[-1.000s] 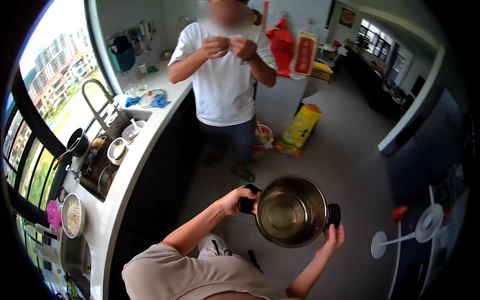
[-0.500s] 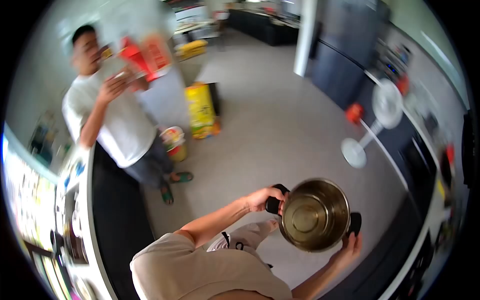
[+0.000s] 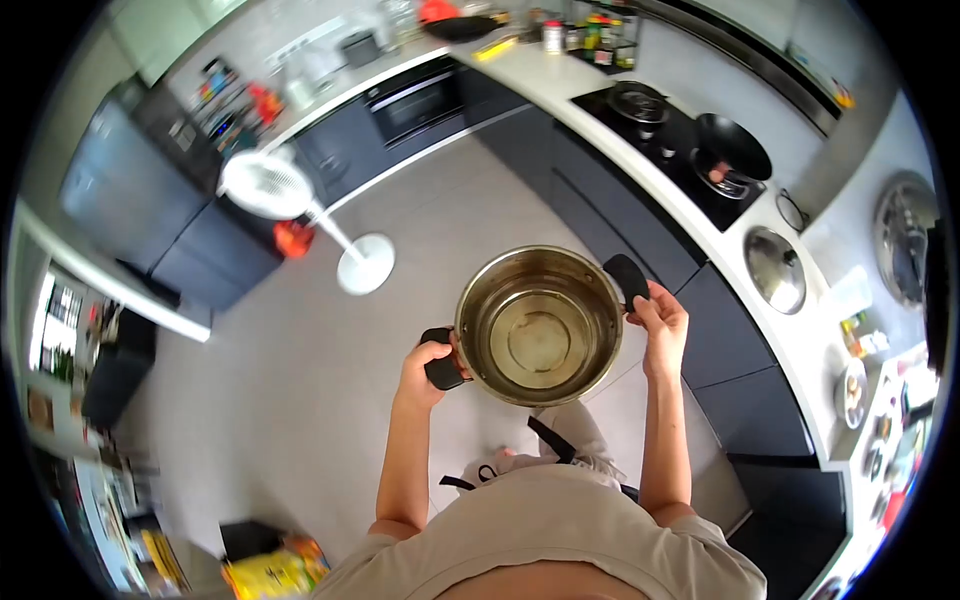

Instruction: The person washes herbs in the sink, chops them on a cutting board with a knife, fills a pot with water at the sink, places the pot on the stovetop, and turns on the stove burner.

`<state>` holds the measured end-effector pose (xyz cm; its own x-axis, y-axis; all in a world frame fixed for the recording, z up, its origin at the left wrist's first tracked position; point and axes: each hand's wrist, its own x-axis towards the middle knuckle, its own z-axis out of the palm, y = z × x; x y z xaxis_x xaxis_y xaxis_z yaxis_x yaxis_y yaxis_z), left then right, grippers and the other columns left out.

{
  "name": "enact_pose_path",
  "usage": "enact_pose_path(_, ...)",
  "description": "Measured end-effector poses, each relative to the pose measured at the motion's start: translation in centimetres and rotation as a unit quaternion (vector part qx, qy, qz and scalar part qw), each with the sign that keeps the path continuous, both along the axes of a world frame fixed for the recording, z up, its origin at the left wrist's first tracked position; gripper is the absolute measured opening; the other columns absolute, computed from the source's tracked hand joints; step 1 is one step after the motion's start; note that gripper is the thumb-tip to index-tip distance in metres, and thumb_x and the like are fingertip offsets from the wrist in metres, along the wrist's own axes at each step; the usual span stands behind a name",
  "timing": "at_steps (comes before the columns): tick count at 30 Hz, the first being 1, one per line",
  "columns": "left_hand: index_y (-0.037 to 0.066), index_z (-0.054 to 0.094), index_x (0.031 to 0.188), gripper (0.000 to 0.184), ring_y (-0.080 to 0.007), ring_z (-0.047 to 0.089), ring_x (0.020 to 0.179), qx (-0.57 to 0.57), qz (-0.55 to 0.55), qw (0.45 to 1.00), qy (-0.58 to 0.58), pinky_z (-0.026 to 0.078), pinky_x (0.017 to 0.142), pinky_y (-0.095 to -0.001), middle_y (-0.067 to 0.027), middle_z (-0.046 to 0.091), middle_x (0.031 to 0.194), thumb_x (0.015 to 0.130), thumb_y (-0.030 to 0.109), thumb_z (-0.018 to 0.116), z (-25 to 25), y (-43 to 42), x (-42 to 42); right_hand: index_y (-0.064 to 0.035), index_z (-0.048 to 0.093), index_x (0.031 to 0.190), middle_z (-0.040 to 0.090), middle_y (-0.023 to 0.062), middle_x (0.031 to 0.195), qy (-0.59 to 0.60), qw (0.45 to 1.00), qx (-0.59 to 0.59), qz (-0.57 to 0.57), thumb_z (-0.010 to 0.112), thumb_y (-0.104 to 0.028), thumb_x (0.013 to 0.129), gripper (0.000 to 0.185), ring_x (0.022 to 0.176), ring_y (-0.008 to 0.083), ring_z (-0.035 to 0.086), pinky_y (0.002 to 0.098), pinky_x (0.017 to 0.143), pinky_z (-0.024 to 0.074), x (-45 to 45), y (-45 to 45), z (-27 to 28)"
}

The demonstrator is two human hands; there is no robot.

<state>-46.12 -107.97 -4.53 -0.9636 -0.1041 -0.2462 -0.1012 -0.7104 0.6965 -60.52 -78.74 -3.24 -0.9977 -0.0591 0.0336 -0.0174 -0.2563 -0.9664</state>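
A round metal pot [image 3: 540,335] with two black handles is held out in front of me, its mouth up toward the camera. Inside I see a ringed, brownish bottom; I cannot tell whether it has a little water in it. My left hand [image 3: 422,372] grips the left black handle, thumb on top. The right black handle is pinched by my right hand [image 3: 660,318], with the thumb on the near side. Both hands are closed, and the pot hangs above the floor [image 3: 310,400], close to my body.
A white standing fan [image 3: 268,185] is on the floor ahead to the left, beside a fridge [image 3: 150,200]. Along the right runs a counter [image 3: 640,170] with a stove [image 3: 670,150], a black wok [image 3: 735,145] and a glass lid [image 3: 775,270]. A yellow bag [image 3: 280,572] lies low left.
My view has swung right, from the person in a white shirt toward the stove counter. The pot has come along, still in both hands, and is now centred before me.
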Motion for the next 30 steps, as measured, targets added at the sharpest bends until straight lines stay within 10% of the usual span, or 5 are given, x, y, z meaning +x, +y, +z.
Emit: enact_pose_path(30, 0.0, 0.057, 0.08, 0.014, -0.0226, 0.058, 0.064, -0.105, -0.333, 0.937, 0.009, 0.05, 0.065, -0.0365, -0.01, 0.059, 0.071, 0.076, 0.013, 0.054, -0.1, -1.2, -96.2, 0.007, 0.054, 0.119, 0.064, 0.0061, 0.086, -0.036, 0.932, -0.044, -0.359, 0.065, -0.011, 0.083, 0.042, 0.069, 0.011, 0.062, 0.0261, 0.067, 0.0525, -74.5, 2.2, -6.0)
